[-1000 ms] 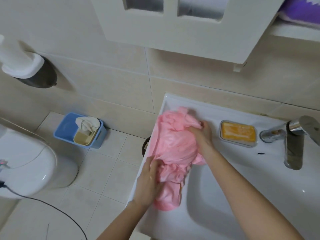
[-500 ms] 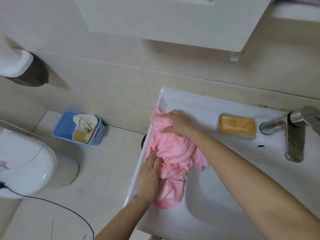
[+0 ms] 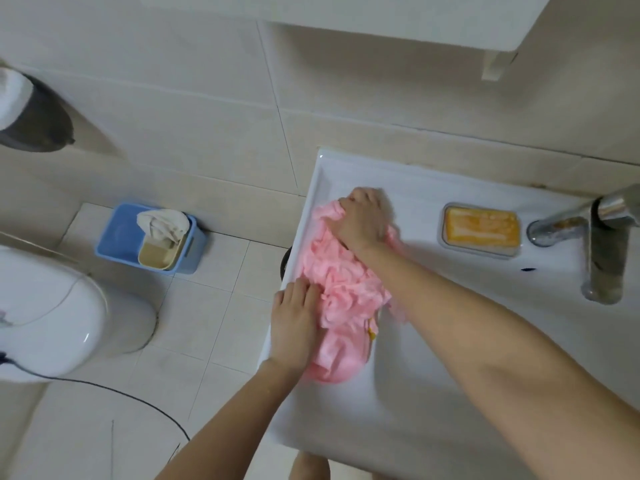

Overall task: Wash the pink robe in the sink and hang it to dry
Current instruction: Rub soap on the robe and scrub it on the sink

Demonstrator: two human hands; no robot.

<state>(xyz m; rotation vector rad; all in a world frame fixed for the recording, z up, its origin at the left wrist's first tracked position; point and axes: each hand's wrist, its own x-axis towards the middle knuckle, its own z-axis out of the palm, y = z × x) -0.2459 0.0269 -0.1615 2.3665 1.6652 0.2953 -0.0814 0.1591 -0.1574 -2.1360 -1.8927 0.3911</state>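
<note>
The pink robe (image 3: 341,289) lies bunched and wet on the left ledge of the white sink (image 3: 426,393), its lower end hanging toward the basin. My right hand (image 3: 362,221) grips the far end of the robe, fingers curled into the cloth, pressing it against the ledge. My left hand (image 3: 294,323) lies on the near part of the robe at the sink's left rim, fingers closed against the fabric. A small yellow patch shows on the robe by the basin edge.
An orange soap bar in a dish (image 3: 479,230) sits on the sink's back ledge, and a chrome tap (image 3: 602,251) stands to its right. On the floor at left stand a blue bin (image 3: 152,239) and a white toilet (image 3: 52,317). A black cable (image 3: 138,403) crosses the tiles.
My right hand has pushed the robe's far end toward the sink's back left corner. The robe is more bunched. My left hand has stayed on the near end.
</note>
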